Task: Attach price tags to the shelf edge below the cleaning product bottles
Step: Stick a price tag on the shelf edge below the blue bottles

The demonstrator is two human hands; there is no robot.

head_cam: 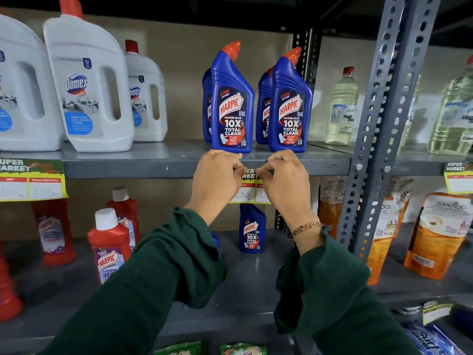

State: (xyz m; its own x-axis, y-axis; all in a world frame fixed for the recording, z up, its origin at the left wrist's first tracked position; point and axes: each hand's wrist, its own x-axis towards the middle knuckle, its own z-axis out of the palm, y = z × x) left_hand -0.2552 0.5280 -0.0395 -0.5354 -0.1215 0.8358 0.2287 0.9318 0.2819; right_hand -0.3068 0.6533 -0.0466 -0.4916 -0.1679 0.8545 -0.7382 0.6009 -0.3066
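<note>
A yellow-green price tag (249, 189) hangs against the grey shelf edge (153, 169), below two blue Harpic bottles (232, 103) with red caps. My left hand (217, 175) pinches the tag's top left part, fingers curled over the shelf edge. My right hand (284, 176) pinches its top right part the same way. Both hands cover most of the tag; only its middle shows, with a handwritten 120. Another blue Harpic bottle (290, 106) stands right above my right hand.
White Domex jugs (87, 88) stand at the left above an attached price tag (32, 180). A perforated steel upright (378, 124) divides the bays; a third tag (458, 176) hangs at the right. Red Harpic bottles (110, 244) and orange pouches (435, 234) fill the lower shelf.
</note>
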